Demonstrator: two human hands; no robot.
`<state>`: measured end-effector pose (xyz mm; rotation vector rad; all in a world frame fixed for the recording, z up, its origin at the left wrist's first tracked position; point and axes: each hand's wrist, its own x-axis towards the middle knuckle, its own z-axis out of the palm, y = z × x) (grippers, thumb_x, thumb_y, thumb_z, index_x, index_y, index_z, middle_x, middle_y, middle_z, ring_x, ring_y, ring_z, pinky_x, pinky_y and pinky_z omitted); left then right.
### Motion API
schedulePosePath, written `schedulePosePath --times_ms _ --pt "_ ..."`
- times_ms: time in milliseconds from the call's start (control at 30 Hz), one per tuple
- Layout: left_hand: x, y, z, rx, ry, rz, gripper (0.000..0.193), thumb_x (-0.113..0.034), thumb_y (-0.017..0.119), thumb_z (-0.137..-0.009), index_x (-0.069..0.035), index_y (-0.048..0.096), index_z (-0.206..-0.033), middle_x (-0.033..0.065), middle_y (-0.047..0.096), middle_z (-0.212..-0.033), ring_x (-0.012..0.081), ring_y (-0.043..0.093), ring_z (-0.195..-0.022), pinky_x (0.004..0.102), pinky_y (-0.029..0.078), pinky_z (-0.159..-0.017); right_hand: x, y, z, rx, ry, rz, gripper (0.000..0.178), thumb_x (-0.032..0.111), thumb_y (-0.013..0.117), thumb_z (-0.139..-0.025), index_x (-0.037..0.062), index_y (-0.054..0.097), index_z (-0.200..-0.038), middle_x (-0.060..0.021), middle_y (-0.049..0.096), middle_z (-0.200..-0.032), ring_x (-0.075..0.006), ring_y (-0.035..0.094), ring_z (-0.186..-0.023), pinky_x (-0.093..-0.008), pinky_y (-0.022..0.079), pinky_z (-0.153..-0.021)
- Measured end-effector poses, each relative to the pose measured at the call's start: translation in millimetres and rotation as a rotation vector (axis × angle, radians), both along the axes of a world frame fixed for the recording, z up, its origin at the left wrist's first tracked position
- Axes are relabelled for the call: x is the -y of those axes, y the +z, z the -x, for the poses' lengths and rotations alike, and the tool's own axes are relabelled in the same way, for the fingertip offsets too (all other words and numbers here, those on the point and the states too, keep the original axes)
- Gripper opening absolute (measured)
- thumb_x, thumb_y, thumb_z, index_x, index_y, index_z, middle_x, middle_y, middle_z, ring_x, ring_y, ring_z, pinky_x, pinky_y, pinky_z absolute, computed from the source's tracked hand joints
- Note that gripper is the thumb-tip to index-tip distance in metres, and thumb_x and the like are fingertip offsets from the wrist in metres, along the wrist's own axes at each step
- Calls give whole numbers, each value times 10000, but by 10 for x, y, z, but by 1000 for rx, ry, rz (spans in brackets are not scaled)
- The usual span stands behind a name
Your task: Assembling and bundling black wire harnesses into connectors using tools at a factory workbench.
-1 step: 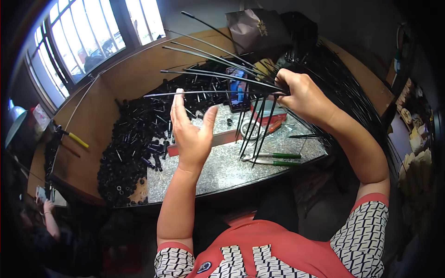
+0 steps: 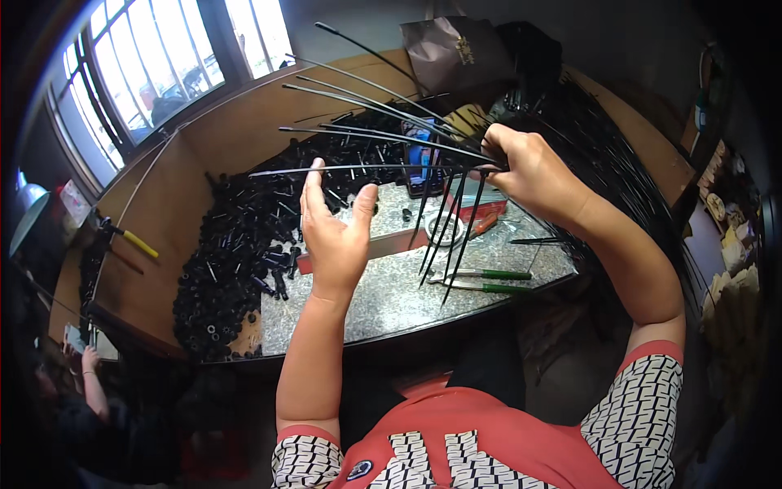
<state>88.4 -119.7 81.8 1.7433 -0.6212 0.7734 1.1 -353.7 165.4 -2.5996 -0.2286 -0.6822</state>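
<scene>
The right hand (image 2: 529,167) is pinching a fan of thin black rods (image 2: 383,130) above the stone slab (image 2: 383,289); they look light and springy, best gripped at the bunched middle. The left hand (image 2: 334,232) is hovering open, fingertips brushing one rod.

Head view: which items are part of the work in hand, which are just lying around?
In hand:
right hand gripping fanned thin black rods
left hand open, fingertip at one rod
heap of small black tubes beside it

Lying about:
green-handled tools
yellow-handled tool
brown bag
phone
</scene>
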Motion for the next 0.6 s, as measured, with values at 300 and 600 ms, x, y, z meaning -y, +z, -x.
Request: schedulePosePath --times_ms 300,600 --pt "-141 13 23 -240 -469 452 154 -81 604 -903 42 638 -990 72 662 -811 91 618 -733 200 475 -676 -348 -51 -76 -77 139 3 218 43 695 -773 -41 513 -861 -174 602 -717 -202 579 -626 -334 450 -595" --pt "-290 -52 -43 -66 -150 295 99 -98 539 -938 -15 592 -946 15 607 -798 52 509 -678 182 397 -592 -361 -52 -51 -116 100 7 218 41 689 -773 -47 523 -883 -180 623 -749 -206 627 -676 -328 474 -612"
